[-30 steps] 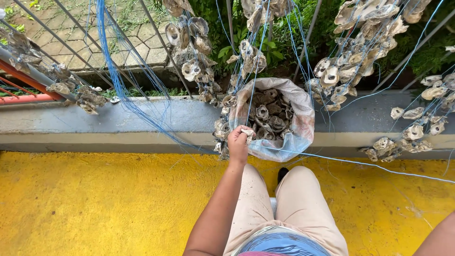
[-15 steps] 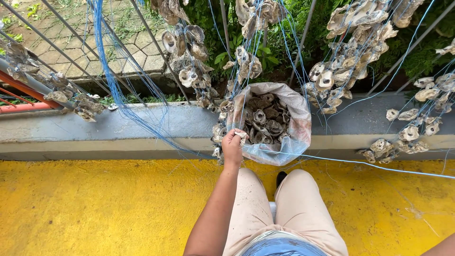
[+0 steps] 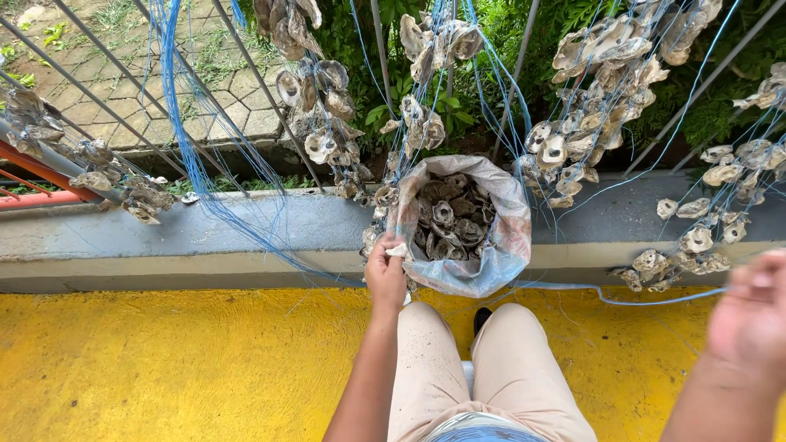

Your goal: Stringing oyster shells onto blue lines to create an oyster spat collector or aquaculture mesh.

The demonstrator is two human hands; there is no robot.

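Note:
My left hand (image 3: 385, 274) is closed on an oyster shell (image 3: 396, 250) at the near left rim of an open sack (image 3: 501, 254) full of oyster shells. The sack stands against a low grey concrete curb (image 3: 205, 233), just beyond my knees. My right hand (image 3: 749, 315) is raised at the right edge, blurred, with fingers pinched on a thin blue line (image 3: 647, 296) that runs left toward the sack. Strings of oyster shells (image 3: 323, 123) on blue cord hang from a metal railing above the sack.
Yellow painted floor (image 3: 164, 368) lies under me. Behind the curb are slanted metal railing bars (image 3: 106, 106), paving stones, grass and green bushes. More shell strings (image 3: 704, 229) hang on the right, others (image 3: 90, 160) on the left near a red bar.
My right hand has come up into view at the right edge, drawing the blue line. My left hand stays at the sack's rim, a little higher against it.

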